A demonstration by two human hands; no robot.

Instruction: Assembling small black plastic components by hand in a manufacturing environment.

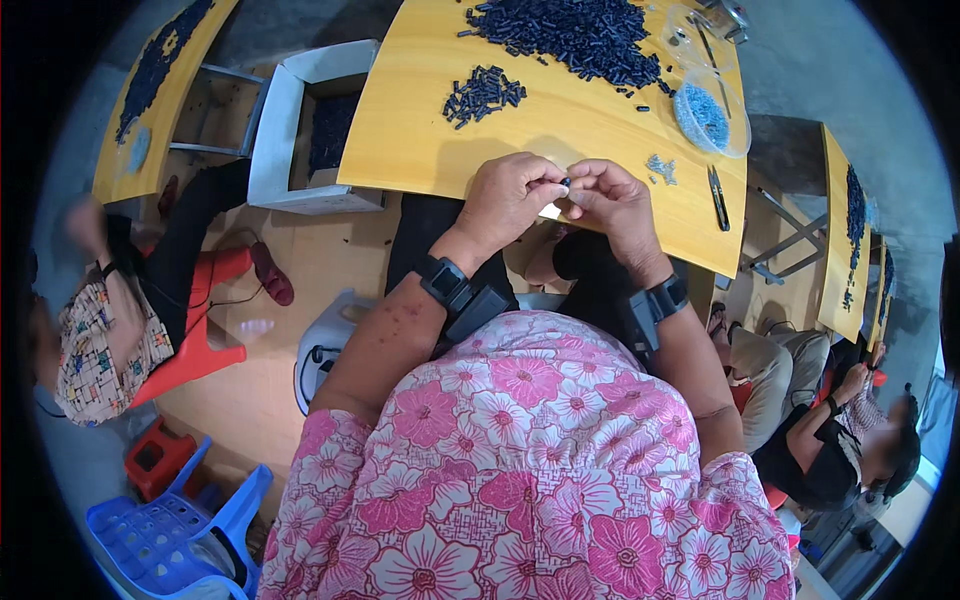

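My left hand (512, 197) and my right hand (618, 208) meet over the near edge of the yellow table (400, 150). Between their fingertips sits a small black cylindrical piece (566, 182), pinched from both sides; the fingers cover most of it. A small heap of similar black pieces (484, 97) lies ahead of my left hand, and a far larger pile (575, 38) spreads behind it. Several small clear pieces (661, 169) lie just right of my right hand. Black-handled tweezers or snips (718, 198) rest farther right.
A clear round tub (708, 118) of light blue bits stands at the right, with another clear container (690, 35) behind. Left of the table is a white box (275, 140) with dark contents. People sit at neighbouring tables on both sides. A blue plastic chair (165, 530) stands lower left.
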